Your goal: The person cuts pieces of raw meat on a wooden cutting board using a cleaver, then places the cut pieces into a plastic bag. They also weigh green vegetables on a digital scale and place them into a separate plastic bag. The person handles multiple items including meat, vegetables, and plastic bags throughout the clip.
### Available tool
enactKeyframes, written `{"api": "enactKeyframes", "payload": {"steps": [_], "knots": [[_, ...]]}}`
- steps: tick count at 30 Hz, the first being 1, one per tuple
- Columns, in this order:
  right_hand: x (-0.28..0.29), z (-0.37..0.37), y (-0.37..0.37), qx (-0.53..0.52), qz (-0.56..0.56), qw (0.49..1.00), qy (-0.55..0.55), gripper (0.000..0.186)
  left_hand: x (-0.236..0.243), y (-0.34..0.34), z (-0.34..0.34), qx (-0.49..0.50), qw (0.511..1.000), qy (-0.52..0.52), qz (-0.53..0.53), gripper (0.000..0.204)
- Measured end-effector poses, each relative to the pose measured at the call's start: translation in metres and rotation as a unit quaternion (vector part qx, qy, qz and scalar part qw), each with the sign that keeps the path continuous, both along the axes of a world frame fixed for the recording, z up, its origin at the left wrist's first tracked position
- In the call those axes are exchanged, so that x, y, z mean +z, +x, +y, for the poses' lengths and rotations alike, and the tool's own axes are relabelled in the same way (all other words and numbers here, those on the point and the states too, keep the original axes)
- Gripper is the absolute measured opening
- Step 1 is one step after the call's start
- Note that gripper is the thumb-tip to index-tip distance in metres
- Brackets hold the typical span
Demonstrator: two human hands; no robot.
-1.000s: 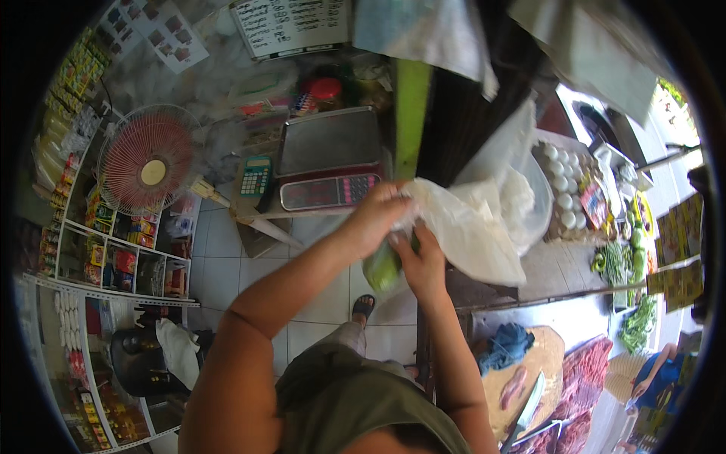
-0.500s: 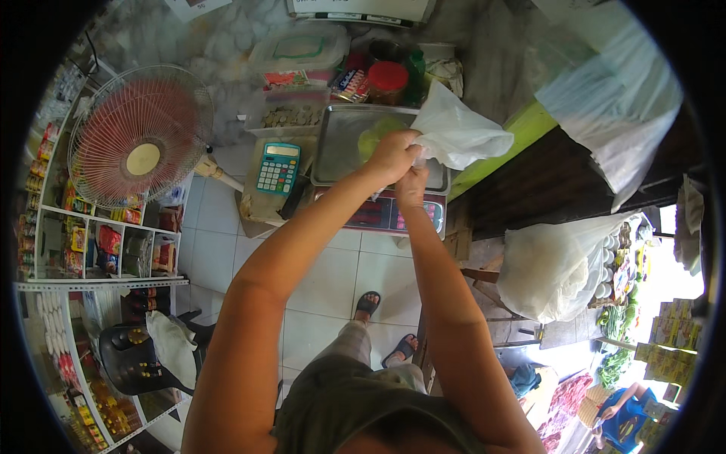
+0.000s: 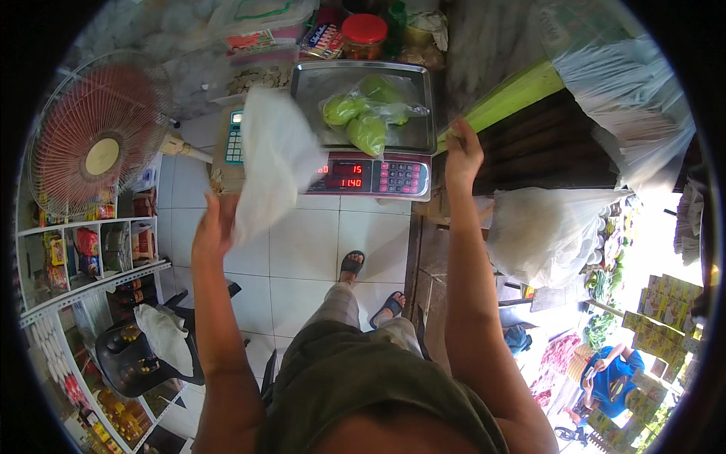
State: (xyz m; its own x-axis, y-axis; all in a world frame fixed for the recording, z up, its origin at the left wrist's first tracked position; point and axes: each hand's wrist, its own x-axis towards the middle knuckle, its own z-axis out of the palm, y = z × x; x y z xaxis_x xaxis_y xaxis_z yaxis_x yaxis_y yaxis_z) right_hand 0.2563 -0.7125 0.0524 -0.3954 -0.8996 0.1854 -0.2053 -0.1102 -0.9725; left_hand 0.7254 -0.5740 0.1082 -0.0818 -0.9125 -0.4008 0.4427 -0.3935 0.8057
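My left hand grips a white plastic bag, which billows up and to the right, blurred by motion, over part of the calculator and the scale's left side. My right hand is raised beside the scale's right edge, its fingers loosely bent, with nothing visible in them. Between the hands is a digital scale with a lit red display and a metal tray. On that tray rests a clear plastic bag holding several rounded light-green fruits or vegetables.
A teal calculator and a tub of coins are left of the scale. Behind it stands a red-lidded jar. A fan and stocked shelves line the left. Plastic bags hang at right; another person is farther off.
My hands, which were together at the white bag above the tray, have moved apart. The bag has swung left with my left hand, and the green produce is now uncovered.
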Motion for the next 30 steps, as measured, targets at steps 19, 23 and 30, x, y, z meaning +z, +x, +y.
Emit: {"api": "enactKeyframes", "payload": {"steps": [19,23,30], "knots": [[-0.095,0.031,0.05,-0.086,-0.002,0.954,0.287,0.085,-0.124,-0.044,0.172,-0.237,0.734,-0.029,-0.636,0.028],[-0.084,0.031,0.047,-0.092,0.015,0.942,0.322,0.079,-0.133,-0.029,0.161,-0.353,0.586,0.131,-0.718,0.024],[-0.058,0.153,0.085,0.2,0.233,0.943,0.128,0.055,-0.143,-0.06,0.125,-0.197,0.762,0.166,-0.594,0.032]]}}
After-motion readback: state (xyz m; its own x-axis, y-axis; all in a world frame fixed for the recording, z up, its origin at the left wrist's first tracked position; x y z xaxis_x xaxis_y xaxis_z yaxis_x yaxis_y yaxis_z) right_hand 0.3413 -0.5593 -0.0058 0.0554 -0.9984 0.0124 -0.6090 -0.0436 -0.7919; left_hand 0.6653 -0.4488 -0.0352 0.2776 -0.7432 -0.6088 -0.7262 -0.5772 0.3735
